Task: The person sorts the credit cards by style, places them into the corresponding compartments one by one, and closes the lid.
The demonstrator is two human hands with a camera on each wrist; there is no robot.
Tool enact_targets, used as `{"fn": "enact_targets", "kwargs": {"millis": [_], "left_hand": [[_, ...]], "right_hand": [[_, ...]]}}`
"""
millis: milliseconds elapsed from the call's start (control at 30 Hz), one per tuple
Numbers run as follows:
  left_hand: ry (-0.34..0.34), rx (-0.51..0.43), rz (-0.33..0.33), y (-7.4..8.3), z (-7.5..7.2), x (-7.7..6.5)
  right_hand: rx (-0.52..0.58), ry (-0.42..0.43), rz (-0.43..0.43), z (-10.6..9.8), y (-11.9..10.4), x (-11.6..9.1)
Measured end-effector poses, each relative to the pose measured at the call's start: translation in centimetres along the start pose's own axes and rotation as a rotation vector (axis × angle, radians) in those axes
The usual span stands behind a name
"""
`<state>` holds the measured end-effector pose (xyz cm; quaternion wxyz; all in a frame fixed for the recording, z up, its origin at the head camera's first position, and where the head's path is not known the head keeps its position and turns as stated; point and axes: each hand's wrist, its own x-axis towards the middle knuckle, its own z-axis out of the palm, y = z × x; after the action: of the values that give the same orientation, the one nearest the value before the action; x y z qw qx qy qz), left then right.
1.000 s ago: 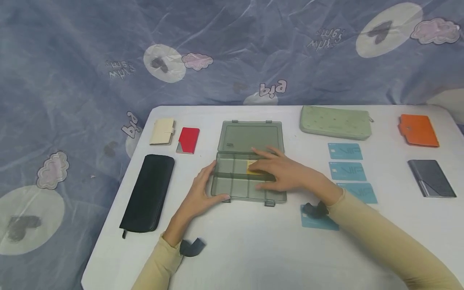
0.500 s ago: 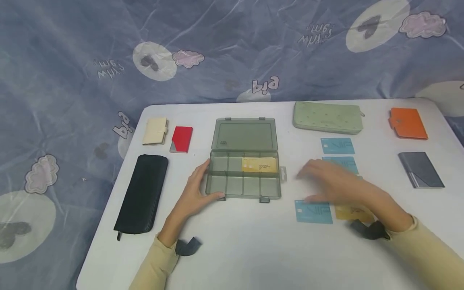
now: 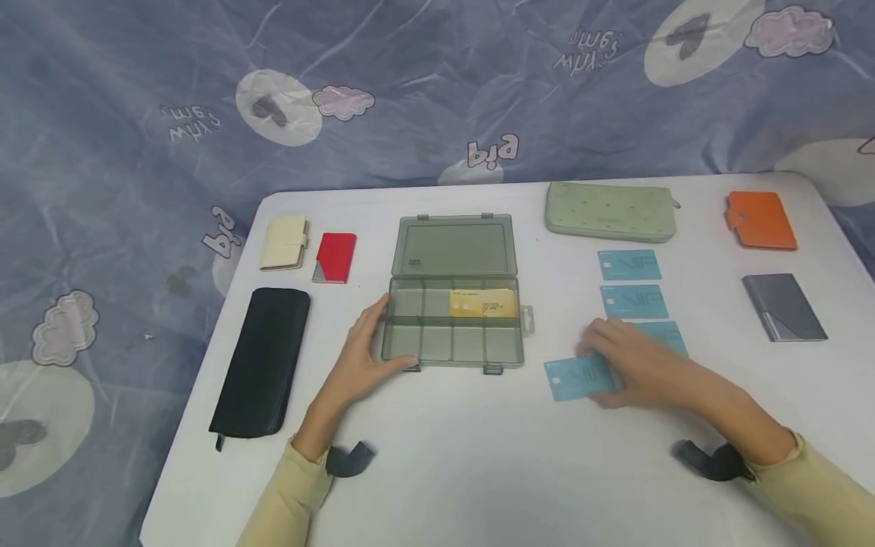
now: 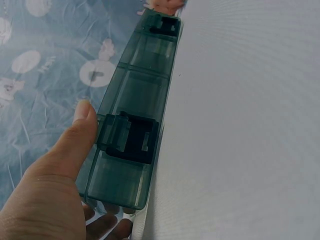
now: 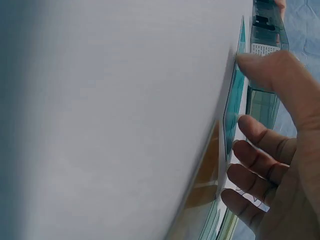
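Note:
In the head view my left hand point(image 3: 358, 361) holds the front left corner of an open translucent green plastic box point(image 3: 472, 357). Its thumb lies by a latch in the left wrist view, with the fingers round the end wall. A gold card point(image 3: 472, 303) lies across right-hand compartments of the box's rear row. Right of the box, my right hand point(image 3: 632, 365) pinches a blue card point(image 3: 574, 377) between thumb and fingers at its right part. The card sits slightly askew. Another gold card point(image 5: 200, 175) shows in the right wrist view beside my fingers; the hand hides it from the head camera.
Several blue cards, such as the rearmost point(image 3: 630, 265), form a column behind my right hand. A green wallet point(image 3: 611, 213), orange card holder point(image 3: 761, 219) and grey card case point(image 3: 784, 307) lie right. A black wallet point(image 3: 261, 361), red card case point(image 3: 336, 257) and cream wallet point(image 3: 283, 242) lie left.
My right hand has left the box, where the gold card now lies, moved right, and taken hold of the front blue card, which has turned slightly. My left hand stays at the box.

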<state>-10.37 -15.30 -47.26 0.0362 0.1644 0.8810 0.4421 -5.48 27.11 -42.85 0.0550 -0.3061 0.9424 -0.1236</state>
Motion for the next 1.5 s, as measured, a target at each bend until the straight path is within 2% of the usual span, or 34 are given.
{"fn": "enact_targets", "kwargs": {"millis": [333,533,733,1100,1333,1500], "left_hand": [[0.001,-0.011,0.010,0.0,0.1,-0.2],[-0.010,-0.009,0.020,-0.1,0.2,-0.2],[0.002,-0.010,0.030,-0.1,0.1,-0.1],[0.009,0.001,0.025,-0.2,0.0,-0.3],[0.011,0.016,0.037,0.0,0.0,-0.2],[0.006,0.011,0.043,0.0,-0.1,-0.1]], "right_hand": [[0.058,-0.077,0.123,-0.4,-0.5,1.4],[0.065,-0.072,0.211,-0.5,-0.3,1.3],[0.055,-0.089,0.243,-0.6,-0.5,1.9],[0.148,-0.101,0.278,-0.5,-0.2,2.3],[0.092,-0.093,0.193,-0.7,0.4,1.8],[0.040,-0.043,0.205,-2.2,0.3,1.6]]}}
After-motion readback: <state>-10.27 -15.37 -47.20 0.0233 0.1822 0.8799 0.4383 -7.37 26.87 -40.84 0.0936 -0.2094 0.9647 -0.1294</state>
